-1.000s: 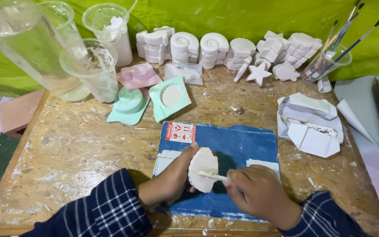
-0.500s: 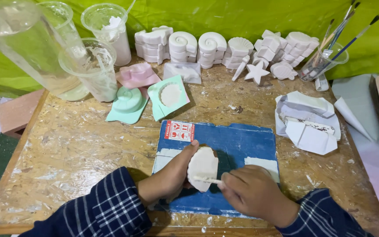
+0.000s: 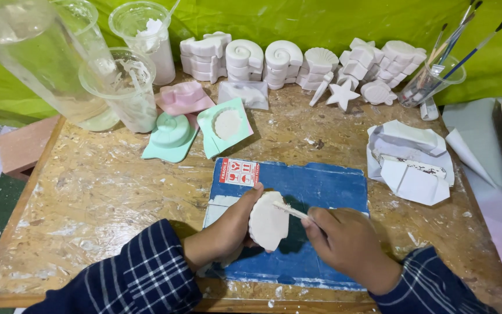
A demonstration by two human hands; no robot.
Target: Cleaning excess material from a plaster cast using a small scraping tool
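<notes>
Head view: left hand [image 3: 228, 229] holds a white plaster shell cast [image 3: 268, 221], matte and scalloped, grip closed around its left edge, just above a blue board [image 3: 321, 186] on the rough chipboard table [image 3: 88, 192]. Right hand [image 3: 347, 241] is closed on a thin pale stick tool [image 3: 290, 211], its tip touching the cast's face. Behind: mint silicone moulds [image 3: 172, 136], a pink mould [image 3: 184, 97], clear plastic cups [image 3: 126, 87], a row of white plaster figures [image 3: 286, 61], brushes in a cup [image 3: 434, 72], folded white paper [image 3: 411, 160].
</notes>
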